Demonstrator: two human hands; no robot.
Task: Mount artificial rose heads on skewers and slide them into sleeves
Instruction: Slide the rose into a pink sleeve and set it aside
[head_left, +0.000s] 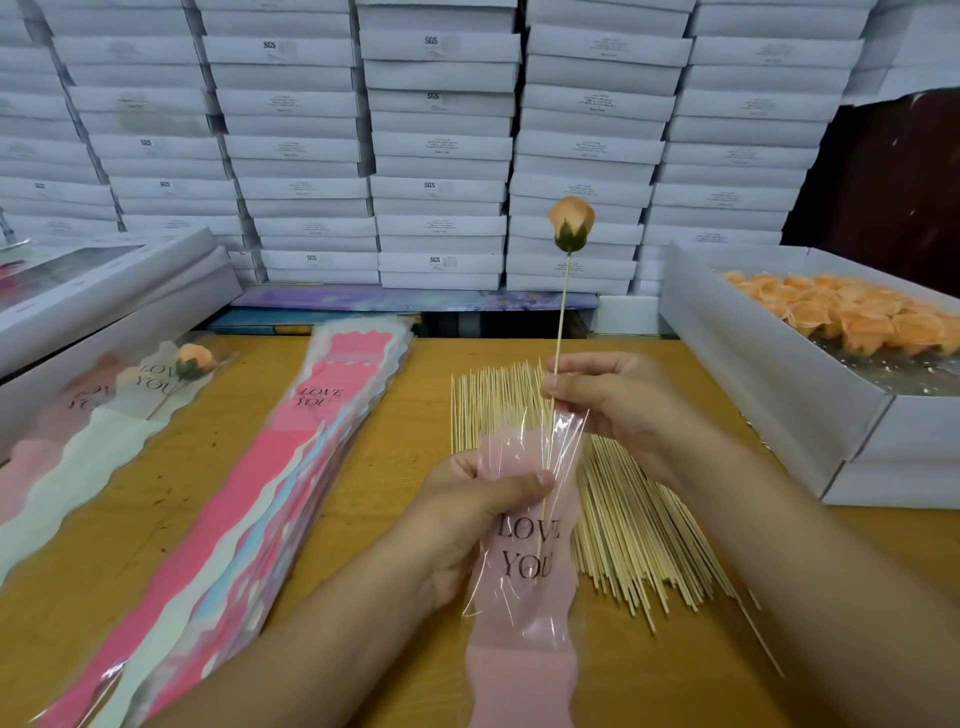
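Pink sleeve (524, 525) pinched by left hand (467, 519); right hand (618, 400) pinches skewer (558, 332).

Stacked white boxes (436, 156), wooden table (363, 415), perhaps dark wall (883, 171)

"LOVE YOU" on sleeves (524, 551); "SGS" on stacked boxes (431, 41).

A small packing workshop or stockroom is shown. Identical white cartons (439, 150) are stacked against the rear wall, while bulk supplies are laid out on a wooden worktable (395, 467): loose bamboo skewers (618, 514), printed sleeves (311, 431), and boxed rose heads (852, 317).
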